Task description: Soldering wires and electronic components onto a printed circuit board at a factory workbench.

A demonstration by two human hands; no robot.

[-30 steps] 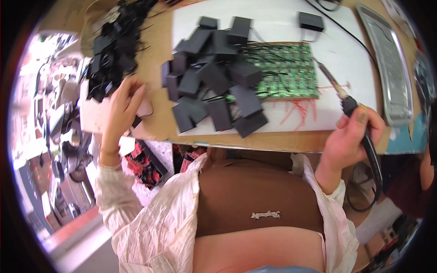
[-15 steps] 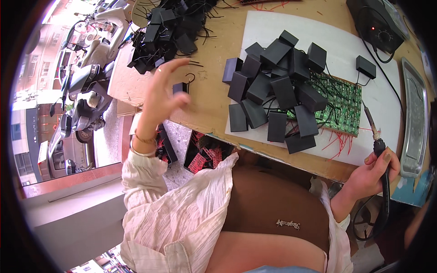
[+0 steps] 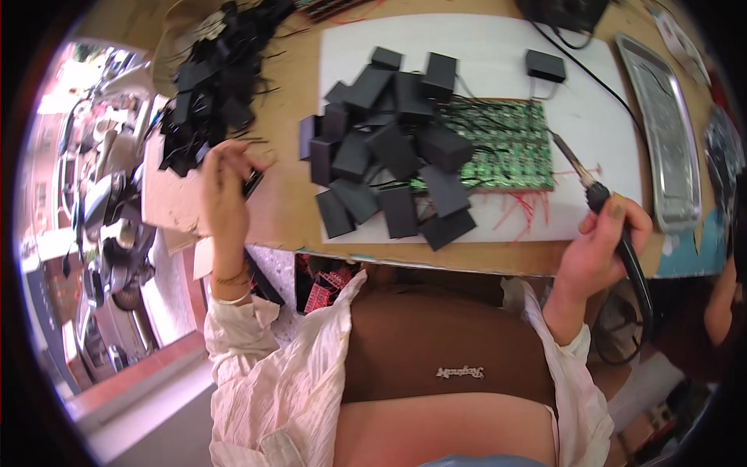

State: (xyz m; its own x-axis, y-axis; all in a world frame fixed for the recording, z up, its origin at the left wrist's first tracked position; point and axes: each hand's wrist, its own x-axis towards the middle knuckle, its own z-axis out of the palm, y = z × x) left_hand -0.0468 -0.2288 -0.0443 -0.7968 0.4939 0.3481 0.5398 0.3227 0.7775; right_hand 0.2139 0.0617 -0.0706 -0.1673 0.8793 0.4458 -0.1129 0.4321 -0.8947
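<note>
Soldering iron (image 3: 596, 194) in the right hand (image 3: 611, 241), left hand (image 3: 224, 198) at a small black box (image 3: 253, 184)

From my remote view, the iron slants over the white sheet (image 3: 459, 43), its tip just beside the right edge of the green circuit board (image 3: 510, 148); whether they touch, I cannot tell. I judge it light and stiff, its metal end probably hot, so I would grip only the dark handle, where the right fingers wrap now. The box lies left of the sheet, near the cardboard-covered worktop's (image 3: 284, 156) left end. I expect it to be light, rigid and a little slick, best pinched across its flat sides. The left fingers curl at it, but blur hides whether they grasp it.

Half a second ago, the left hand was spread, with the box showing beside it; now the fingers have drawn in. My view has also swung, while the iron stays beside the board.
</note>
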